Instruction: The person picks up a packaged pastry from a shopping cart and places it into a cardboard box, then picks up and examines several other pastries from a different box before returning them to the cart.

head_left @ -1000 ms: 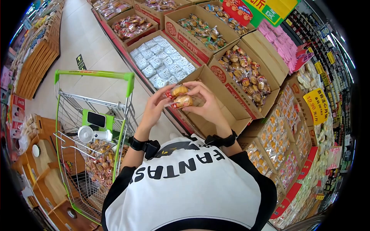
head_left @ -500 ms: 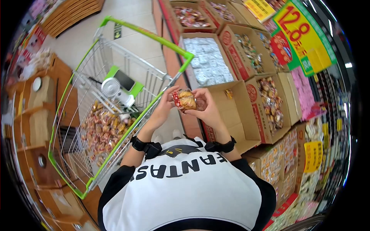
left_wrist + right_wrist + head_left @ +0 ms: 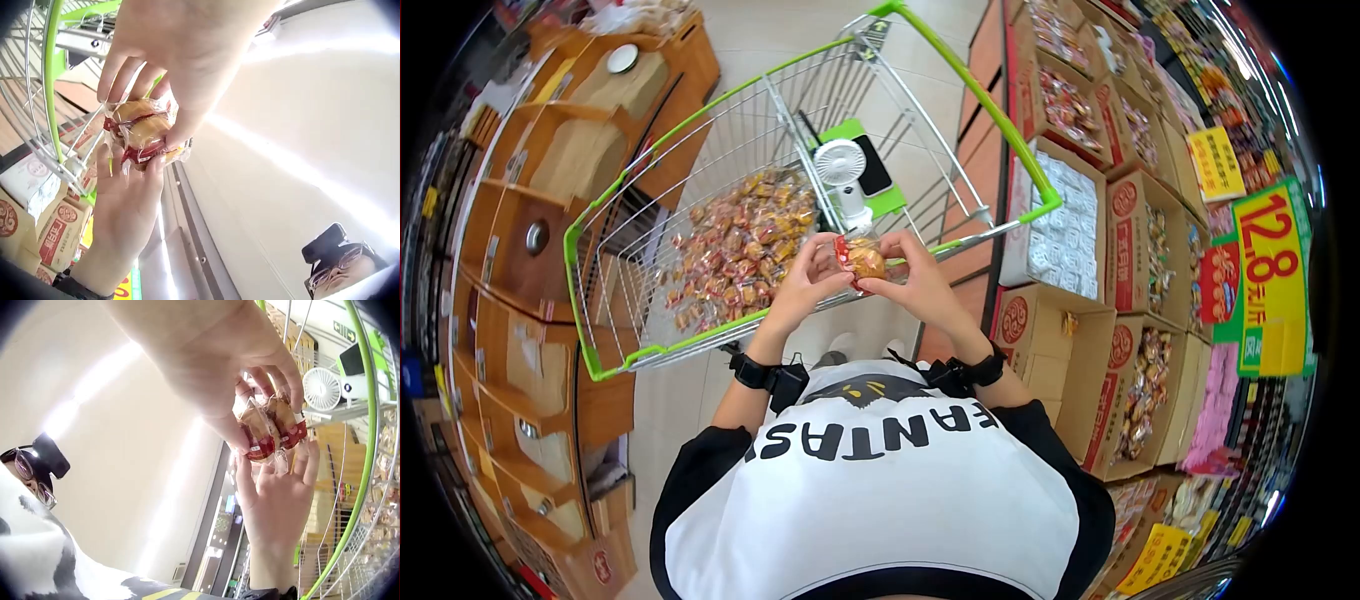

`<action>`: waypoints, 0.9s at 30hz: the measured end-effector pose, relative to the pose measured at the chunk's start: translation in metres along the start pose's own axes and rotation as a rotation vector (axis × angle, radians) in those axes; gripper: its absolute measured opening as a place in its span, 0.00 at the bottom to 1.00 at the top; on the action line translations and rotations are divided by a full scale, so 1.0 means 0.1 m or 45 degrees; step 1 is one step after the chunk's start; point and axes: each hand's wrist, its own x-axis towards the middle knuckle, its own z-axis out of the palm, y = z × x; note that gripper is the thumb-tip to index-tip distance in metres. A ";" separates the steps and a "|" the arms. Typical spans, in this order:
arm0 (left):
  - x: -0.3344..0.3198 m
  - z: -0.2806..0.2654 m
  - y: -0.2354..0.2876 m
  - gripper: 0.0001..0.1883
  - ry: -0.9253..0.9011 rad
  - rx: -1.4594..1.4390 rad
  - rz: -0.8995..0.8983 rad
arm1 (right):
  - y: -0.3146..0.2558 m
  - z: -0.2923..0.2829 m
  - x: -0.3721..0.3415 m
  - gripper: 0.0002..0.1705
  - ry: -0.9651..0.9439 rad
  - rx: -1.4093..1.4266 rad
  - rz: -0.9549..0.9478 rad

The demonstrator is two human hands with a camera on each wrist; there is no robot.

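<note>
Two mooncakes (image 3: 864, 260) in clear and red wrappers are held between both hands, in front of the chest. My left hand (image 3: 803, 286) grips them from the left, thumb on the near side. From the right, my right hand (image 3: 922, 286) holds the same pair with thumb and fingertips. Side by side, the mooncakes (image 3: 147, 130) show golden tops through the film in the left wrist view. Just beyond the hands is a shopping cart (image 3: 1040, 205) with a green rim, a heap of wrapped mooncakes (image 3: 745, 240) inside it.
A white fan (image 3: 840, 162) and a phone (image 3: 873, 165) sit on the cart's green holder. To the right, cardboard boxes (image 3: 1125, 235) of packaged goods line a stand; one box (image 3: 1040, 350) holds one small packet. Wooden shelves (image 3: 550, 290) run along the left.
The body has turned left, bringing the cart from the left to in front of the hands and the boxes farther right. Both hands keep hold of the mooncakes, now turned within the grip.
</note>
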 end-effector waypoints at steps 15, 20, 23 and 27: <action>-0.80 -0.85 -0.16 0.13 0.785 0.032 -0.322 | 0.42 1.17 0.54 0.19 -0.633 0.227 0.399; -0.88 -0.91 -0.18 0.14 0.866 -0.034 -0.380 | 0.46 1.35 0.57 0.22 -0.593 0.156 0.371; -0.87 -1.01 -0.12 0.14 0.866 -0.085 -0.329 | 0.47 1.43 0.68 0.22 -0.604 0.095 0.210; -0.74 -1.15 0.21 0.17 0.933 -0.091 -0.141 | 0.16 1.46 0.88 0.22 -0.602 0.336 0.052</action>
